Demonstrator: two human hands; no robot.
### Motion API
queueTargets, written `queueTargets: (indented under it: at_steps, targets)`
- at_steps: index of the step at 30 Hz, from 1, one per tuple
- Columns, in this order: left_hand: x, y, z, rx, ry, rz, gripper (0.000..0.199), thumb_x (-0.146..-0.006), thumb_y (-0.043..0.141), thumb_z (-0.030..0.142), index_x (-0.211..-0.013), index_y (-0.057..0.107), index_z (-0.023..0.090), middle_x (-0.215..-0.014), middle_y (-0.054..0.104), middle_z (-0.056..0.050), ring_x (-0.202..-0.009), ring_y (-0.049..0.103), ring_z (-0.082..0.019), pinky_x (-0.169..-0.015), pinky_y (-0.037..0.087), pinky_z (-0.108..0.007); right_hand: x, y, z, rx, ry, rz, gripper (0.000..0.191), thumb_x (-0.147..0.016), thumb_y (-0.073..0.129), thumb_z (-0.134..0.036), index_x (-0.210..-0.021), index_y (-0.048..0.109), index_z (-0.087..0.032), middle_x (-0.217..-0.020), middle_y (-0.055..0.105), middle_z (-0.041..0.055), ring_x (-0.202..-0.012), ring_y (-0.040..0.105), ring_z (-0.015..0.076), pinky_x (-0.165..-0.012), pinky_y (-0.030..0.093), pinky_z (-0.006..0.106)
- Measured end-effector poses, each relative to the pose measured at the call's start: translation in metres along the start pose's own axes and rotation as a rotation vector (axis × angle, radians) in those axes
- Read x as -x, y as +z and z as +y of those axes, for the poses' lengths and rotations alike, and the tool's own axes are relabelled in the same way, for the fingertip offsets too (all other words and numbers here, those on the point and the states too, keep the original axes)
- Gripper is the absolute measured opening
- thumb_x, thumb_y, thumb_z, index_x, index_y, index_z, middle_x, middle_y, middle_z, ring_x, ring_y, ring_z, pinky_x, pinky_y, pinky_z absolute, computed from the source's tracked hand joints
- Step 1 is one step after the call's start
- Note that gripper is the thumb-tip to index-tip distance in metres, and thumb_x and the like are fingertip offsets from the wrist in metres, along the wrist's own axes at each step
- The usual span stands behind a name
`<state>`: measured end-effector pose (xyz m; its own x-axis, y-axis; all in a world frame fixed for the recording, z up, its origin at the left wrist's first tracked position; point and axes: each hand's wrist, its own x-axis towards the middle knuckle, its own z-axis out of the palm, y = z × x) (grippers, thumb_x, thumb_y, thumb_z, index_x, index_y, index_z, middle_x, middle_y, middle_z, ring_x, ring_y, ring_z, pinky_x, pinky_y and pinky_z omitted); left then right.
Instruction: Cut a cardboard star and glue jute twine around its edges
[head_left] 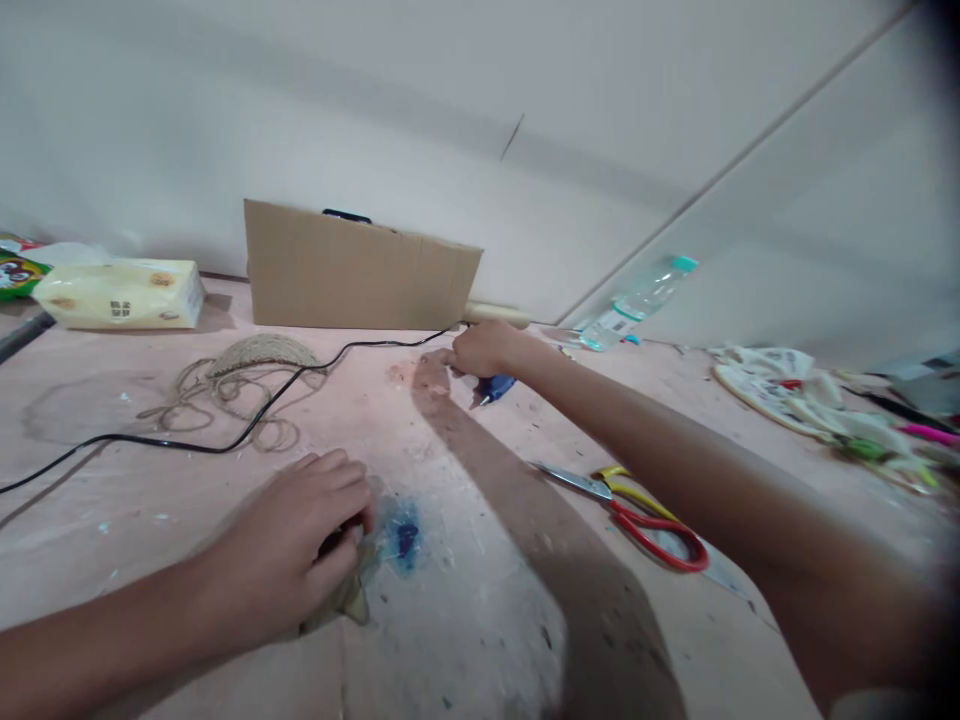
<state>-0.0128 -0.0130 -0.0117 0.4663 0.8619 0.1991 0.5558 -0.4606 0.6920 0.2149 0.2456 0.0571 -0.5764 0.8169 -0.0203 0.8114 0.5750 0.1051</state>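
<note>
My left hand (311,530) is curled over a small olive-coloured piece (351,602) on the table, its fingers bent round it. Farther off, my right hand (484,348) reaches to a blue glue gun (495,388) lying near the cardboard. Its fingers are bent together at the end of a black cable (300,372); what they hold is hidden. Scissors (637,510) with red and yellow handles lie under my right forearm. Loose twine (195,390) and a round woven twine piece (264,352) rest on the left.
A cardboard box (360,270) stands against the wall, a tissue pack (124,293) left of it. A clear bottle (637,302) leans at the back right. Craft items and white fabric (780,385) lie far right. A blue stain (406,538) marks the table.
</note>
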Motion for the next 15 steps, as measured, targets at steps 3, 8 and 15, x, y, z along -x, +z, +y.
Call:
queueTargets:
  at_steps: [3, 8, 15]
  targets:
    - [0.001, -0.001, 0.0, 0.006, 0.001, -0.012, 0.017, -0.094, 0.049, 0.01, -0.093, 0.06, 0.024, -0.098, 0.07, -0.005, -0.098, 0.061, -0.028, -0.085, 0.045, -0.04, -0.014, -0.006, 0.0, 0.177, -0.022, -0.295, 0.038, -0.109, 0.076, -0.041, -0.14, 0.071, -0.018, -0.139, 0.073, 0.0116, -0.118, 0.075, 0.0268, -0.1, 0.067, 0.049]
    - [0.0, -0.003, 0.001, 0.011, -0.007, -0.026, 0.017, -0.097, 0.049, 0.011, -0.093, 0.059, 0.024, -0.098, 0.069, -0.005, -0.097, 0.06, -0.027, -0.085, 0.045, -0.041, -0.01, -0.008, -0.009, 0.336, -0.068, -0.432, 0.04, -0.109, 0.076, -0.041, -0.141, 0.07, -0.017, -0.142, 0.072, 0.0128, -0.123, 0.074, 0.0287, -0.104, 0.066, 0.051]
    - [0.001, -0.002, -0.002, 0.008, -0.014, -0.041, 0.017, -0.1, 0.046, 0.014, -0.094, 0.059, 0.024, -0.1, 0.068, -0.006, -0.098, 0.057, -0.028, -0.086, 0.043, -0.042, 0.003, 0.002, -0.016, 0.352, -0.027, -0.349, 0.042, -0.109, 0.076, -0.042, -0.142, 0.07, -0.017, -0.143, 0.071, 0.0136, -0.122, 0.074, 0.0288, -0.103, 0.066, 0.051]
